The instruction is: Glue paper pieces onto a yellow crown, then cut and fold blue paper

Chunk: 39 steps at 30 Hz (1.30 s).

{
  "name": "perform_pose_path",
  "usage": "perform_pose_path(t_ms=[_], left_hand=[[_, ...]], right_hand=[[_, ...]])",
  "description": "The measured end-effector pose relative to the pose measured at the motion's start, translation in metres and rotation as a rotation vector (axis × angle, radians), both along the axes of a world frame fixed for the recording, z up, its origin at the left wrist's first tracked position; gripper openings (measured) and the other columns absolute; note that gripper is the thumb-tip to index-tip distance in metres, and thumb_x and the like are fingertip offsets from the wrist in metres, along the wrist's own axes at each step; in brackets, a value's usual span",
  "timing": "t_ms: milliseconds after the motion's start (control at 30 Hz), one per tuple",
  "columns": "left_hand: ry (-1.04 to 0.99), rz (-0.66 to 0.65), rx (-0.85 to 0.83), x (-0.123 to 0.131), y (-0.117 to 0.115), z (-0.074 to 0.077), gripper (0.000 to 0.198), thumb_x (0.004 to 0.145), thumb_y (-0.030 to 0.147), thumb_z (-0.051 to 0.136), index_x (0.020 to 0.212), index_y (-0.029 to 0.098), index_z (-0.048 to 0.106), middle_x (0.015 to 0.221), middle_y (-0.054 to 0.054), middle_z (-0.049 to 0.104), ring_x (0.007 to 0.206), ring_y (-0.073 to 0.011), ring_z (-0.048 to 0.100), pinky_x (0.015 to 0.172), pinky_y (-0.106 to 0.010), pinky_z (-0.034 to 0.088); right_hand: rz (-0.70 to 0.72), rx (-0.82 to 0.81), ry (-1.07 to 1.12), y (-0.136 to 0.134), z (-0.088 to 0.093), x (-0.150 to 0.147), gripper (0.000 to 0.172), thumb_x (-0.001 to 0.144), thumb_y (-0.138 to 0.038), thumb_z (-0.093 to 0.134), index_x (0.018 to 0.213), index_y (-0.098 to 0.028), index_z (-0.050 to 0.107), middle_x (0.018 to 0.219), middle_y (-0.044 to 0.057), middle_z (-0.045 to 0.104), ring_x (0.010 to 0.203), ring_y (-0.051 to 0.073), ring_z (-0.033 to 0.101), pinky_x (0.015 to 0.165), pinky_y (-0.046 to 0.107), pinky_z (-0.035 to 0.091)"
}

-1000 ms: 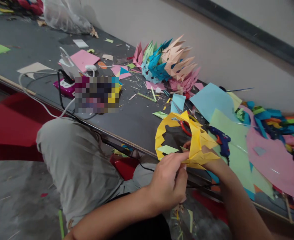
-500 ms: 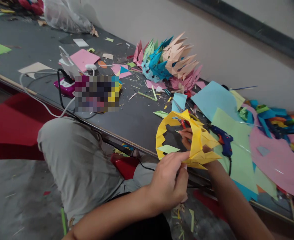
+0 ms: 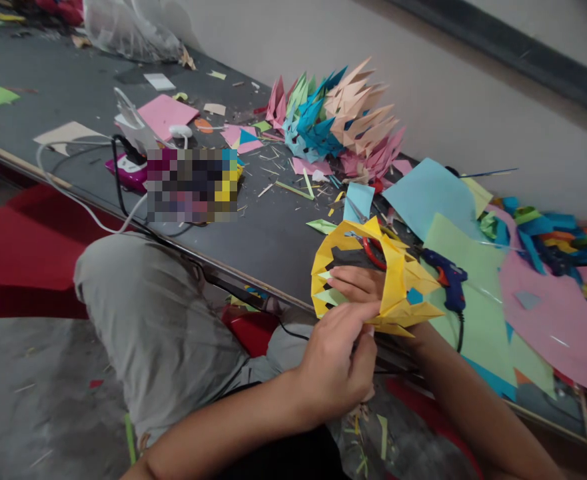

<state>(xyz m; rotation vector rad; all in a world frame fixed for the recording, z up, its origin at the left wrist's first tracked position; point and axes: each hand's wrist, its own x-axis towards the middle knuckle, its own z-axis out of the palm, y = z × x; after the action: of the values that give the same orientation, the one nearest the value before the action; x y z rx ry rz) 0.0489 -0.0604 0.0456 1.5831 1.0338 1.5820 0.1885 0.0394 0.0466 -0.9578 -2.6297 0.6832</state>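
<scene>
My left hand (image 3: 340, 357) pinches the lower near edge of a yellow folded-paper ring (image 3: 393, 300) with pointed, crown-like spikes. Behind the ring, its fingers visible through the opening, is my right hand (image 3: 356, 285). A small light green paper piece (image 3: 324, 275) shows at the right fingertips; the fingers partly cover it. Just below them, another light green paper piece (image 3: 334, 298) shows inside the ring. Red-handled pliers or scissors (image 3: 373, 252) lie on the table, partly hidden by the ring.
A blue glue gun (image 3: 450, 277) rests on green paper at right. A spiky multicoloured paper model (image 3: 338, 123) stands against the wall. Paper sheets and scraps litter the dark table (image 3: 268, 233). A purple power strip (image 3: 126, 175) with cables sits left, above a red chair (image 3: 28, 247).
My right hand has moved left behind the ring, so more of its fingers show through the opening. My left hand and the ring have stayed nearly still.
</scene>
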Motion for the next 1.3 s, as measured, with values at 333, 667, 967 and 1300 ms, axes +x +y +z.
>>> perform_pose_path(t_ms=[333,667,967,1300], left_hand=[[0.001,0.004,0.005,0.0,0.001,0.0,0.028,0.082,0.006,0.041,0.107,0.014,0.052,0.09,-0.01,0.064,0.082,-0.0183,0.06,0.075,-0.031,0.05],[0.003,0.003,-0.005,0.001,0.001,-0.001,0.027,0.083,0.007,0.041,0.107,0.014,0.053,0.089,-0.01,0.064,0.081,-0.0186,0.06,0.073,-0.031,0.051],[0.001,-0.002,-0.017,0.001,0.0,-0.001,0.029,0.081,0.007,0.041,0.107,0.015,0.053,0.09,-0.009,0.064,0.081,-0.0186,0.06,0.074,-0.031,0.05],[0.007,0.009,-0.002,0.001,0.0,-0.002,0.028,0.082,0.005,0.041,0.106,0.014,0.053,0.087,-0.009,0.063,0.078,-0.018,0.058,0.07,-0.03,0.049]], right_hand=[[0.222,0.157,-0.133,0.006,-0.03,0.01,0.039,0.088,-0.025,0.038,0.125,-0.022,0.051,0.132,0.005,0.051,0.125,0.021,0.043,0.106,0.042,0.034],[0.218,0.123,-0.116,0.012,-0.034,0.007,0.034,0.085,-0.025,0.049,0.119,-0.028,0.056,0.125,0.0,0.058,0.119,0.022,0.05,0.104,0.043,0.037],[0.192,0.081,-0.165,0.011,-0.024,0.002,0.033,0.084,-0.027,0.051,0.116,-0.032,0.058,0.121,-0.001,0.061,0.116,0.02,0.052,0.103,0.044,0.036],[-0.013,0.086,0.031,0.002,-0.034,-0.006,0.026,0.09,-0.028,0.041,0.104,-0.025,0.062,0.106,0.004,0.066,0.101,0.018,0.06,0.092,0.037,0.048]])
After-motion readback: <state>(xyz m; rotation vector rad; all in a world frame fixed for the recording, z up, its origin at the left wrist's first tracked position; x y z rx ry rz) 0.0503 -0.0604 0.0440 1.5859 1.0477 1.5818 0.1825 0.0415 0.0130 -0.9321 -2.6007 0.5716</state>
